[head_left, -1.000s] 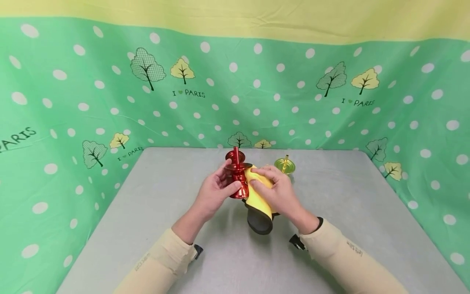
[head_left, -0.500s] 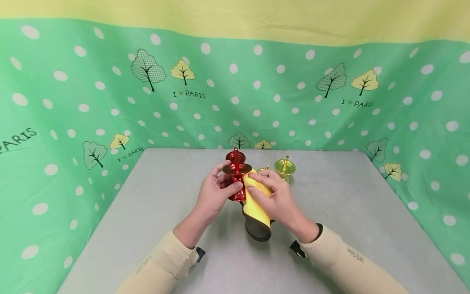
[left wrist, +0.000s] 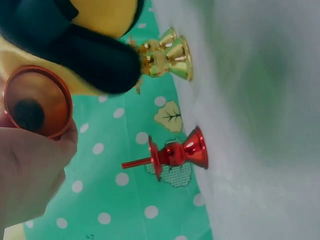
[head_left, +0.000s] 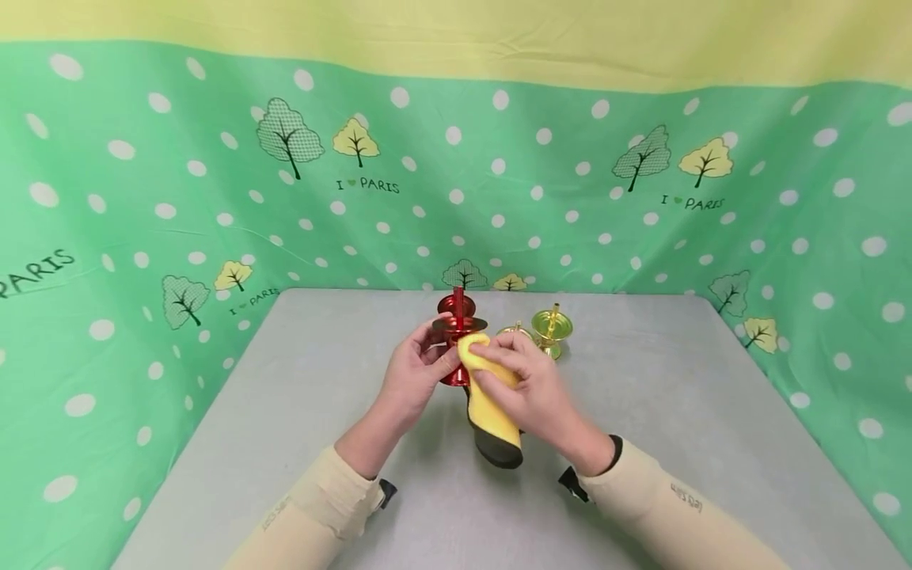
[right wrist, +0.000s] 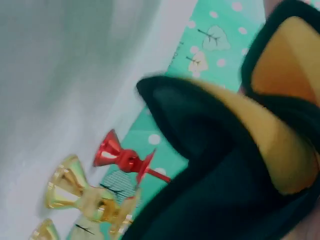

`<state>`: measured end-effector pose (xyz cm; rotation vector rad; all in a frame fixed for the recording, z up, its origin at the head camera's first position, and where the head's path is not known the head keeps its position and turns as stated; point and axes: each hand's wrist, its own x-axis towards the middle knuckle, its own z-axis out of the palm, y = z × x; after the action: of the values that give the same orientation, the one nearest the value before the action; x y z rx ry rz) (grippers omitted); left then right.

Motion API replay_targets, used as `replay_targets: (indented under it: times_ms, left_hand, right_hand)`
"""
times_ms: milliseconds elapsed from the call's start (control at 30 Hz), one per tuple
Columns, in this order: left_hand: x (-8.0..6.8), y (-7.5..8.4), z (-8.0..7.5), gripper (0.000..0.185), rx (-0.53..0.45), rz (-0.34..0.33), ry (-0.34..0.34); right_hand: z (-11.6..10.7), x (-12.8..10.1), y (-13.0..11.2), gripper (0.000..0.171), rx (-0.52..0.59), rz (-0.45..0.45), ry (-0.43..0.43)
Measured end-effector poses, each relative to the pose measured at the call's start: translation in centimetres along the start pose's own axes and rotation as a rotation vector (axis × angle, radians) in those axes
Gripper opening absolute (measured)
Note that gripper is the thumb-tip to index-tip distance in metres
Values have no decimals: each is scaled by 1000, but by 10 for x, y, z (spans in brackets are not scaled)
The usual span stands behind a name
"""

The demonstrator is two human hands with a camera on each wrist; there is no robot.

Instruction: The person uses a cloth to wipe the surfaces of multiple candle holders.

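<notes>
While held above the grey table (head_left: 285, 443), red candlestick (head_left: 456, 348) gripped in curled left hand (head_left: 413, 380); yellow cloth (head_left: 488, 396) pinched against it by right hand (head_left: 530, 388). Gold candlestick (head_left: 552, 326) and second red candlestick (left wrist: 175, 152) standing behind.

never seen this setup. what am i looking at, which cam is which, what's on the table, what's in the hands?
No robot here: a person works with two bare hands. The wide picture comes from a camera on the head, looking down at a grey table; the two close, tilted pictures come from cameras on each wrist. The left hand grips a red metal candlestick, lifted off the table. The right hand presses a yellow cloth with a dark underside against it. On the table behind stand a second red candlestick and a gold candlestick; the right wrist view shows more gold ones, too blurred to count.
</notes>
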<state>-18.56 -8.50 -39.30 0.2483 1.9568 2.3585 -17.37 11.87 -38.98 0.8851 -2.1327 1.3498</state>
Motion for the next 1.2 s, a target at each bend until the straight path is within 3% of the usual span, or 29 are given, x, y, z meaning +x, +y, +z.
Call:
replay_targets:
  times_ms: [100,267,467,633,700,833,900,1100,1200]
  left_hand:
    - [-1,-2,0,49,-54,-3,-29]
    - [-1,-3,0,52,-120,-14,-73]
    - [0,-2,-2,54,-140,1,-106]
    - [-1,0,-2,65,-162,-29,-150]
    - [-1,1,-1,65,-148,-36,-153]
    - [0,3,1,56,-113,-36,-132]
    - [0,4,1,53,-115,-41,-119]
    - [0,2,1,51,-149,-63,-118]
    - [0,2,2,47,-146,-54,-98]
  right_hand:
    - [0,2,-1,31,-19,-21,27]
    - [-3,4,4,30,-40,170,50]
    - [-5,0,4,32,-18,-38,0]
    - [-6,1,9,30,11,61,45]
    - [-7,0,9,32,7,58,54]
    - [-6,0,6,36,-8,-151,26]
    - [-5,1,5,35,-17,-186,33]
    - [-5,3,7,30,-45,63,87]
    - [-4,0,5,34,-58,-15,80]
